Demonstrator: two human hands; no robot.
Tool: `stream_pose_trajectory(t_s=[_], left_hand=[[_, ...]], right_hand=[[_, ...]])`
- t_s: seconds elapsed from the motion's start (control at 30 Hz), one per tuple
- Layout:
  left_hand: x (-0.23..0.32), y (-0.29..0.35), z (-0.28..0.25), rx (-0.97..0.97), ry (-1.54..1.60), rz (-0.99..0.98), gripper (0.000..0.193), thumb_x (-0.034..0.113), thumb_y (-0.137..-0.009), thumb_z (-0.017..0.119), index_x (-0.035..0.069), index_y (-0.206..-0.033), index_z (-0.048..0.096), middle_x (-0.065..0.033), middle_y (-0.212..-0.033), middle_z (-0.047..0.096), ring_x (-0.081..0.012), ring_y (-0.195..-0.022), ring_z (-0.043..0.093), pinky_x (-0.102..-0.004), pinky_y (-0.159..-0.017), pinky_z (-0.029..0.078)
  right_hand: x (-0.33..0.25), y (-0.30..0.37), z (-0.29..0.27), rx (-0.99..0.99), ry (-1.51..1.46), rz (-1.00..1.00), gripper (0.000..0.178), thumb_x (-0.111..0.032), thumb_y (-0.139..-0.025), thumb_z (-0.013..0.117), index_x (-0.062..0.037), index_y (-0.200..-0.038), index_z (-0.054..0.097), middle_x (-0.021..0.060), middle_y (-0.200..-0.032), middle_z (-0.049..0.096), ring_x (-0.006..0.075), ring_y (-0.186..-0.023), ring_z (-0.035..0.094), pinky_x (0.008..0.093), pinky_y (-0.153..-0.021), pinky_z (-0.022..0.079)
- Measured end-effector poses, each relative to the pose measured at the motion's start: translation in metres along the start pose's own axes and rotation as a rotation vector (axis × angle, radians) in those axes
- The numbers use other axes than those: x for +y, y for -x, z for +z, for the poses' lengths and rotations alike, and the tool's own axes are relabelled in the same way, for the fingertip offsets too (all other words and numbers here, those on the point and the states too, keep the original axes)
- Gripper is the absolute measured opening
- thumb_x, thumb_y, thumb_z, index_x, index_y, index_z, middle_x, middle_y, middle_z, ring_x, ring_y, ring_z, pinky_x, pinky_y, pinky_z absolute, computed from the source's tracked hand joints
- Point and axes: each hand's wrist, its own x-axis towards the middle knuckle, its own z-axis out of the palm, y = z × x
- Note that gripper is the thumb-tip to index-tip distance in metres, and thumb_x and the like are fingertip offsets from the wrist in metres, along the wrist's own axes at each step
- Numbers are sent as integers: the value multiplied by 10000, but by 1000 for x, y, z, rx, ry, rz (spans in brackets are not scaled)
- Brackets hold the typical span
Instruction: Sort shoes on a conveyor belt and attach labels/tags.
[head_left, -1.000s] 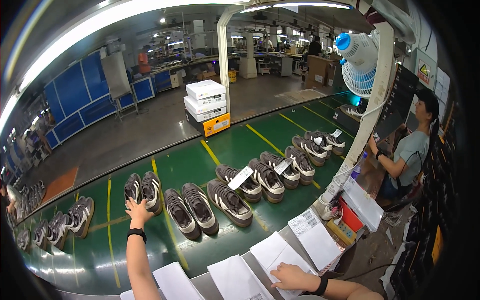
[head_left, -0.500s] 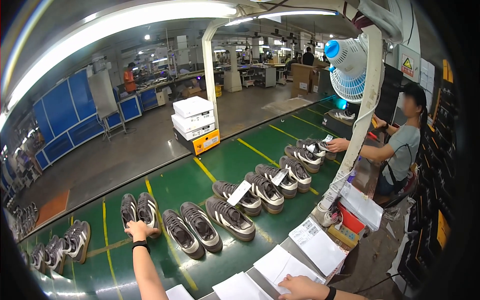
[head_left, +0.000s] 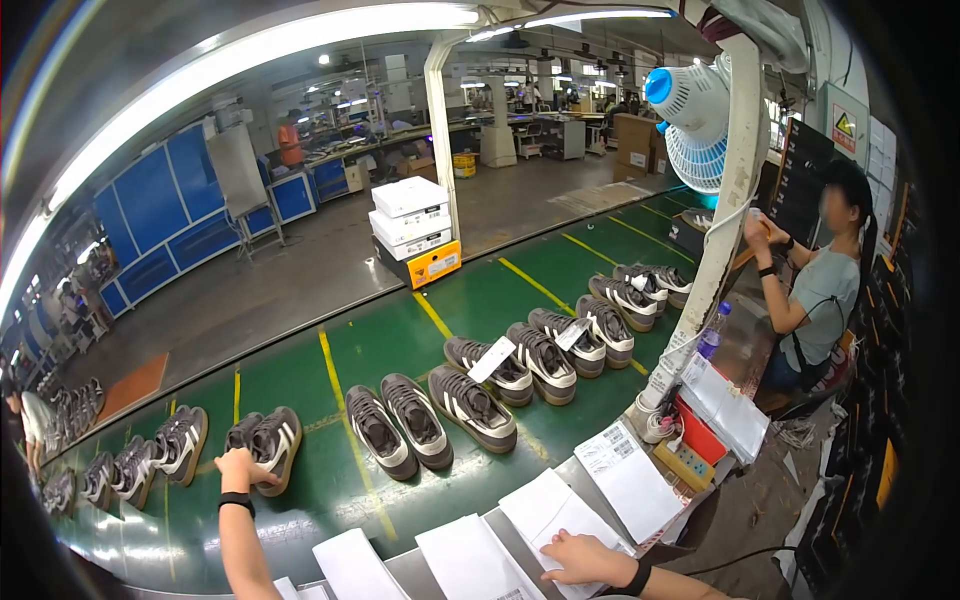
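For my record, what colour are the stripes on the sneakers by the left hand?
White stripes on dark grey sneakers; best in the head view.

The left fingers (head_left: 234,460) partly hide a grey shoe (head_left: 243,431).

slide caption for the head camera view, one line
Left hand at a pair of dark sneakers on the green surface, right hand resting on white paper.

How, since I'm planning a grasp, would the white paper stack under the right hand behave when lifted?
The white paper stack probably bends easily, as its sheets look thin. Nothing visible binds them, so they may slide apart. Lying flat, it should not roll.
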Motion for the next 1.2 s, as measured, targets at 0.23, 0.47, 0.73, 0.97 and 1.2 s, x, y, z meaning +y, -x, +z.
stream_pose_trajectory(t_s=[0.23, 0.47, 0.73, 0.97, 1.2], left_hand=[[5, 53, -68, -134, 262, 276, 533, 503, -654, 798, 15, -865, 763, -168, -845, 737, -287, -801, 723, -378, -755, 561], [126, 94, -65, -88, 350, 816, 877, 577, -780, 711, 30, -1419, 463, -274, -1351, 543, -387, -1281, 511, -426, -1064, 421], [269, 101, -22, -59, 201, 602, 981, 666, -765, 659, 125, -1515, 334, -290, -1198, 624, -469, -1133, 592, -567, -958, 450], [290, 89, -2, -45, 264, 568, 826, 730, -715, 645, 125, -1277, 611, -163, -1111, 699, -356, -1092, 652, -672, -904, 439], [236, 95, 0, 205, 146, 693, 701, 743, -590, 685, 131, -924, 755, -133, -816, 728, -299, -774, 717, -432, -674, 554]], right_hand=[[-6, -8, -9, -30, 19, 5, 506, -488, -841, 654, -38, -1072, 635, 242, -949, 669, 413, -918, 642, 487, -758, 532], [-16, -15, -14, 82, -40, -53, 432, -464, -812, 682, -39, -872, 631, 206, -695, 652, 421, -715, 656, 504, -655, 516], [-30, -14, -15, 79, -37, -7, 433, -458, -802, 692, -37, -888, 634, 214, -693, 650, 424, -721, 660, 508, -653, 520], [-44, -14, -19, 34, -23, 69, 410, -414, -784, 714, -28, -906, 649, 215, -779, 689, 410, -807, 683, 501, -695, 541], [-45, -13, -16, 60, -25, 45, 457, -479, -803, 694, -41, -926, 647, 225, -735, 664, 418, -754, 672, 504, -670, 533]])
